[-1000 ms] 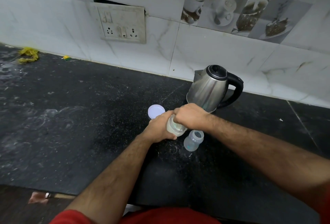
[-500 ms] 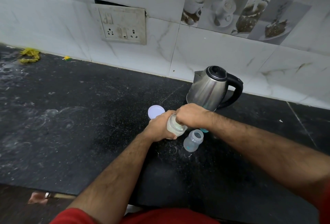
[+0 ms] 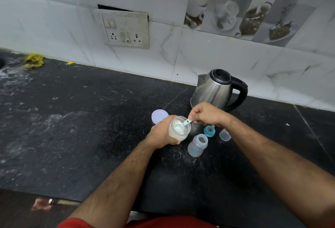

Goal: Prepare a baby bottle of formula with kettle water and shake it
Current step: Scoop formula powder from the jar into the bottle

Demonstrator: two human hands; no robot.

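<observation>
My left hand [image 3: 161, 133] grips a clear jar of white formula powder [image 3: 178, 128], tilted toward me over the black counter. My right hand [image 3: 206, 113] pinches the handle of a small teal scoop [image 3: 186, 122] whose bowl sits in the powder. Just right of the jar stands the open, clear baby bottle [image 3: 197, 145]. Behind it lie the teal nipple ring [image 3: 209, 130] and the clear bottle cap [image 3: 225, 134]. The steel kettle [image 3: 213, 89] with a black handle stands by the wall, lid closed.
The jar's white lid [image 3: 158, 115] lies flat left of the jar. A socket panel [image 3: 126, 29] is on the tiled wall. Yellow scraps [image 3: 34, 61] lie far left. The counter [image 3: 81, 128] is dusty, and its front edge runs along the bottom.
My right hand has lifted off the jar's mouth and drawn back right, showing the scoop in the powder. The nipple ring and cap behind it have come into sight.
</observation>
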